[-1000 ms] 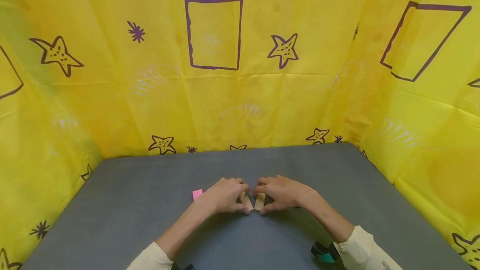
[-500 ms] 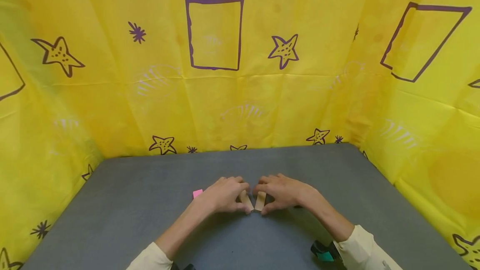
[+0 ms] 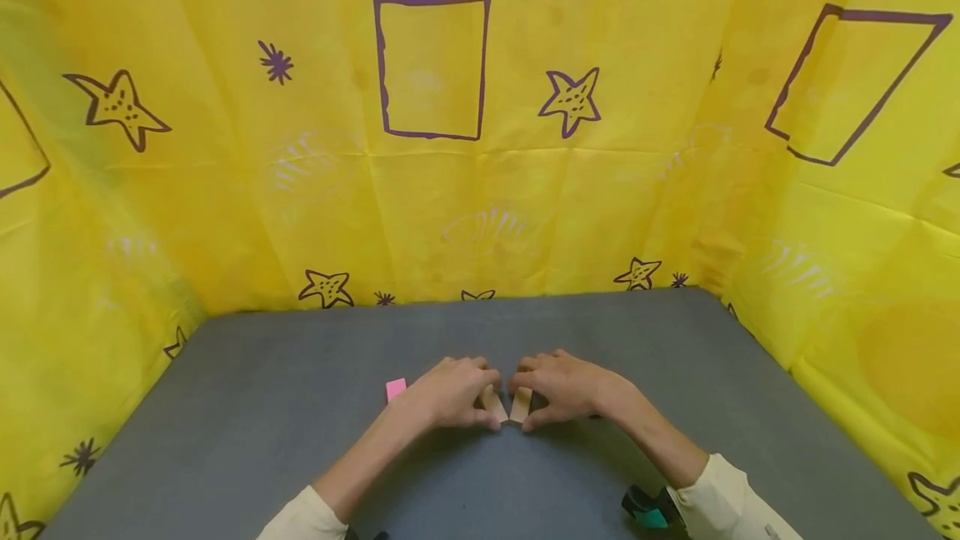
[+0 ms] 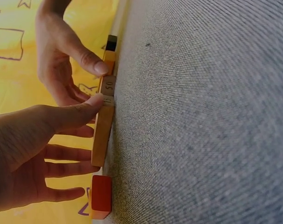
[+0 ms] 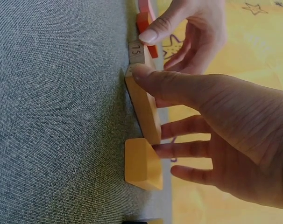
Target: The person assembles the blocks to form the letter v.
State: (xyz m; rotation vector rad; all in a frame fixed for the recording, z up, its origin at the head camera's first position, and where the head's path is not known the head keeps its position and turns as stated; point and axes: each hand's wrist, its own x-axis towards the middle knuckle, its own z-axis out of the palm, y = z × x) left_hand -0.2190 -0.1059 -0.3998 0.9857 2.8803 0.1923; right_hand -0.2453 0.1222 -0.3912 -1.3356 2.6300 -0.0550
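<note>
Two pale wooden blocks lie on the grey tabletop, near ends together and far ends apart like a V. My left hand [image 3: 450, 394] holds the left wooden block [image 3: 492, 403], thumb at its near end and fingers toward the far end. In the same way my right hand [image 3: 566, 390] holds the right wooden block [image 3: 521, 405]. Numbers mark their near ends: the left wrist view shows 50 on the right wooden block [image 4: 108, 85], and the right wrist view shows 75 on the left wooden block [image 5: 136, 49]. The thumbs partly cover these ends.
A pink block [image 3: 396, 388] lies beyond my left wrist. Close to the left hand is a red-orange block [image 4: 102, 193]; beside the right hand sits a yellow block [image 5: 141, 161], with a black piece [image 4: 112, 43] past it. Yellow patterned cloth [image 3: 480, 215] encloses the grey table [image 3: 262, 407].
</note>
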